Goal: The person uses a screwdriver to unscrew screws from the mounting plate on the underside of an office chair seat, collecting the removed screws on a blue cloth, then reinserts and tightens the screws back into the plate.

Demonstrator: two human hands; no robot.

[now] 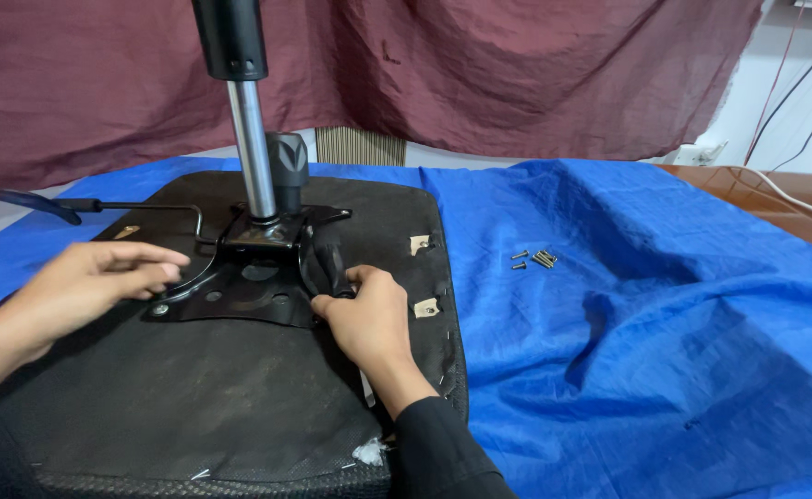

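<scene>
An upturned chair seat (240, 388) lies black underside up on a blue tarp (665, 323) over the bench, so its metal mechanism plate (240, 296) faces the hands. The left hand (83, 286) rests on the plate's left edge, fingers (152, 263) loosely curled, steadying it. The right hand (369, 319) presses the plate's right edge, fingers (337, 305) bent against it; whether they pinch anything I cannot tell. A gas cylinder (251, 148) stands upright just beyond both fingertips. Loose screws (535, 260) wait well right of the right fingers, within reach.

Single head-worn view, directed downward and forward at close range. The chair seat underside (240, 388) is framed toward 7 o'clock, the blue tarp (665, 323) toward 3 o'clock.
</scene>
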